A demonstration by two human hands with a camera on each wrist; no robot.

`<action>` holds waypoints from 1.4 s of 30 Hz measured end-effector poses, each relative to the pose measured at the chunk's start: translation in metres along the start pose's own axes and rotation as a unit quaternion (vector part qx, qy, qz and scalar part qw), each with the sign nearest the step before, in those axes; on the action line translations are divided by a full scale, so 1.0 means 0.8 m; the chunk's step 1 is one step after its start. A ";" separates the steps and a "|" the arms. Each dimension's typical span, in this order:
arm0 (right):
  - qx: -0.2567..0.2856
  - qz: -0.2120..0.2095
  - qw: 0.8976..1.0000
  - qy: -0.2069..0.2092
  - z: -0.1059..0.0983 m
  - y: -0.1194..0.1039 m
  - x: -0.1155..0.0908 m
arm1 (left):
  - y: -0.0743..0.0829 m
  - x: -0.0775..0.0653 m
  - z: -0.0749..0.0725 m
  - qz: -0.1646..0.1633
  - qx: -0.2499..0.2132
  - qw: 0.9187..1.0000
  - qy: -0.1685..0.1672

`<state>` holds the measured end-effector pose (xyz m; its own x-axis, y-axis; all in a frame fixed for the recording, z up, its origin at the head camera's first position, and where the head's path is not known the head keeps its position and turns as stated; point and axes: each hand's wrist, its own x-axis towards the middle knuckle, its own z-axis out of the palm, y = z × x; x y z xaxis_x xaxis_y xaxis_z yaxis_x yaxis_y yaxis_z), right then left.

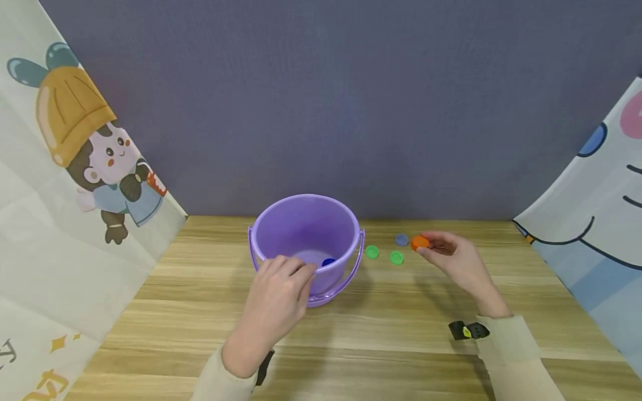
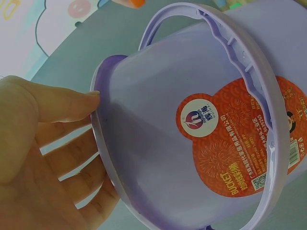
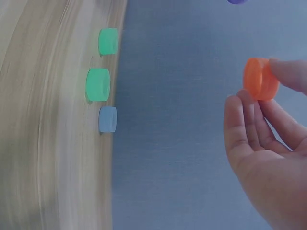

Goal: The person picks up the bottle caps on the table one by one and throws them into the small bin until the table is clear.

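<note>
A purple bucket [image 1: 306, 206] stands on the table with its handle hanging down at the front. My left hand [image 1: 278, 292] grips its near rim, thumb on one side and fingers on the other; the left wrist view shows a red label [image 2: 225, 143] on the wall. Inside the bucket lies a dark blue cap [image 1: 328, 262]. To the right, my right hand [image 1: 458, 262] pinches an orange bottle cap [image 1: 420, 243] between thumb and fingers, raised above the tabletop in the right wrist view. Beside it on the table are two green caps [image 1: 397, 257] and a light blue cap [image 1: 402, 239].
The wood-grain table [image 1: 391, 356] ends at a dark grey-blue panel [image 1: 351, 100] behind the bucket. Printed cartoon sheets hang along the left side [image 1: 30, 195] and the right side [image 1: 602, 223].
</note>
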<state>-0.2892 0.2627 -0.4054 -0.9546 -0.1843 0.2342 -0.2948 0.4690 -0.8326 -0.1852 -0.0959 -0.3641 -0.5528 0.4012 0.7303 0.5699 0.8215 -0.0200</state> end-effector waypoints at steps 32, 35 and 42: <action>0.018 -0.045 0.998 -0.026 -0.024 0.003 0.052 | 0.010 0.040 0.032 -0.013 0.032 0.999 -0.010; 0.020 -0.051 0.998 -0.026 -0.028 0.005 0.058 | 0.012 0.043 0.035 -0.016 0.035 0.999 -0.012; 0.017 -0.074 0.997 -0.022 -0.039 0.005 0.075 | 0.013 0.051 0.042 -0.022 0.042 0.999 -0.008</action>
<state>-0.3490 0.2809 -0.3790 -0.8979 -0.2879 0.3329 -0.4292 0.4050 -0.8073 -0.2221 -0.0570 -0.3571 -0.5866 0.3697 0.7205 0.4919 0.8694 -0.0457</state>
